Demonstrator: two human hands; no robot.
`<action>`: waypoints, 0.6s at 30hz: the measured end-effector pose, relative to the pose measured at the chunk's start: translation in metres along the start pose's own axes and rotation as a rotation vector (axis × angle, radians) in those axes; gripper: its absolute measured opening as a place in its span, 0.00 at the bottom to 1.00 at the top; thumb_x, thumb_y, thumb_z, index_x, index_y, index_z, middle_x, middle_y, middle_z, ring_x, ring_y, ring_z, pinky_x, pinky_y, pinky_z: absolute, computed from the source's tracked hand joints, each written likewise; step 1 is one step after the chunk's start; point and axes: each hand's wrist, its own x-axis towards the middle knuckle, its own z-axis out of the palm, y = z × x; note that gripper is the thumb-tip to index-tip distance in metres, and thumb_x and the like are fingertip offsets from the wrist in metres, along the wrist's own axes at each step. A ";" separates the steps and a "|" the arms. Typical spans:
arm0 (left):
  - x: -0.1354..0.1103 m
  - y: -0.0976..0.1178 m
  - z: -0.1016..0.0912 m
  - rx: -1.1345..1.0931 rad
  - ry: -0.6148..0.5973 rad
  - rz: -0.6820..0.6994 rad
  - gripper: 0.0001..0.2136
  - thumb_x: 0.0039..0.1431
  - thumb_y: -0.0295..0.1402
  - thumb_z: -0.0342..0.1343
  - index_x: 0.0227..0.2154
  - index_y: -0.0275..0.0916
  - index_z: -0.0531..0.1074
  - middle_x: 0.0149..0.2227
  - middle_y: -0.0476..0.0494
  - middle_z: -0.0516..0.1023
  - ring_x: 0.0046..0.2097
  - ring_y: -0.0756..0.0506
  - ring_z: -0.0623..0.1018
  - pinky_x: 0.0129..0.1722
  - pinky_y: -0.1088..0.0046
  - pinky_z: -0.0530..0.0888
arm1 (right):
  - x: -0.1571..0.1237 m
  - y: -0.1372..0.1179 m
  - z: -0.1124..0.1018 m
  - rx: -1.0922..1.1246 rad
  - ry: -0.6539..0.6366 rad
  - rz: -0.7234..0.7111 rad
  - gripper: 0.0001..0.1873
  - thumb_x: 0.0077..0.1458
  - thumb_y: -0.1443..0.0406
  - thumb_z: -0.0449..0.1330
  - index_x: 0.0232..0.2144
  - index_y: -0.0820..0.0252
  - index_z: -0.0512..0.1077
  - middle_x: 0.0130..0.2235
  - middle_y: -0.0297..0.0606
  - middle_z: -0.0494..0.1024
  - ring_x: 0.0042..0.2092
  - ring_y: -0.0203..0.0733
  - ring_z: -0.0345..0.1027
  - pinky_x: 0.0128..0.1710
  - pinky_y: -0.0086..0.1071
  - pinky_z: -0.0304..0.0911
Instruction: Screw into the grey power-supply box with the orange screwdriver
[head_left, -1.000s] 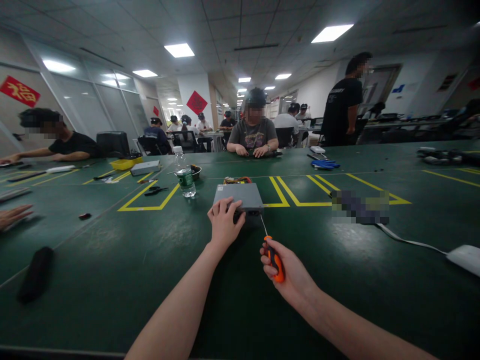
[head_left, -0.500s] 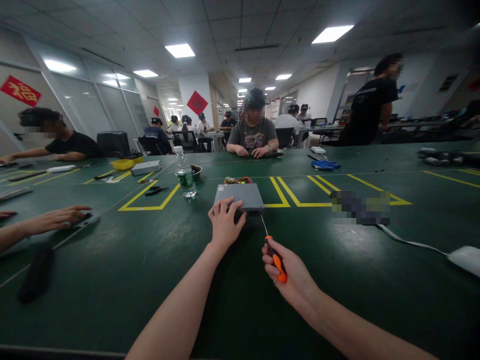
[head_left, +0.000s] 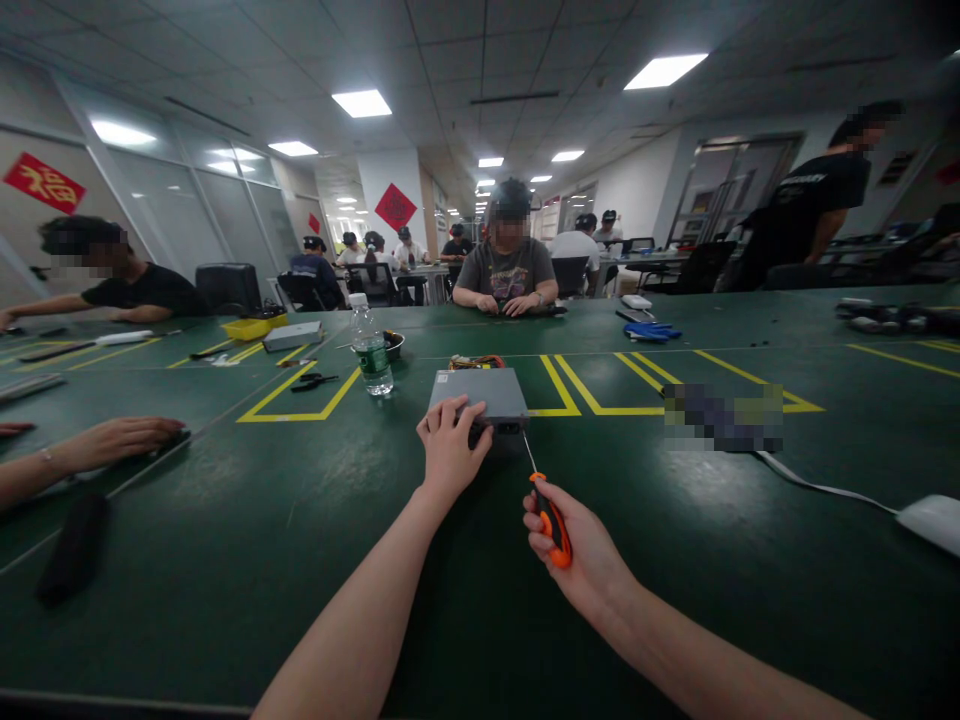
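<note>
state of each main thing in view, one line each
Grey metal box: lying flat, left grip on its near edge
Orange-and-black-handled slim screwdriver: in right grip, tip near the box
Clear plastic bottle with green label: upright, capped
Small black hand tool: lying flat, open or shut unclear
White ceiling light panels: lit

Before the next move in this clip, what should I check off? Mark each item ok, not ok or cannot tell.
1. Left hand on the grey metal box: ok, laid over its near edge.
2. Right hand around the handle of the screwdriver: ok.
3. Screwdriver tip seated: cannot tell; it meets the box's near right corner, too small to see.
4. Wires away from the screwdriver: ok, they lie behind the box.
5. Water bottle upright and apart from both hands: ok.
6. Co-worker's hand apart from the box: ok, far to the left.
</note>
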 end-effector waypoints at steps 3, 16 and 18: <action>0.000 0.000 -0.001 -0.002 -0.002 0.000 0.15 0.55 0.38 0.54 0.46 0.49 0.68 0.53 0.45 0.66 0.55 0.40 0.61 0.50 0.58 0.60 | -0.002 0.000 0.000 -0.004 -0.014 0.007 0.13 0.62 0.66 0.49 0.28 0.66 0.68 0.24 0.34 0.67 0.20 0.27 0.59 0.13 0.18 0.55; 0.000 0.000 0.000 -0.003 0.013 0.009 0.15 0.55 0.37 0.55 0.46 0.49 0.68 0.52 0.45 0.67 0.55 0.40 0.61 0.49 0.59 0.60 | 0.001 0.002 -0.002 0.014 -0.043 0.007 0.14 0.63 0.67 0.49 0.28 0.67 0.68 0.25 0.35 0.67 0.19 0.25 0.57 0.12 0.17 0.51; 0.000 0.000 0.000 -0.002 0.012 0.009 0.15 0.55 0.37 0.55 0.46 0.49 0.68 0.52 0.45 0.67 0.55 0.40 0.61 0.49 0.59 0.60 | 0.002 0.002 -0.003 0.008 -0.046 0.025 0.14 0.63 0.66 0.48 0.30 0.68 0.69 0.25 0.36 0.67 0.20 0.26 0.58 0.13 0.18 0.53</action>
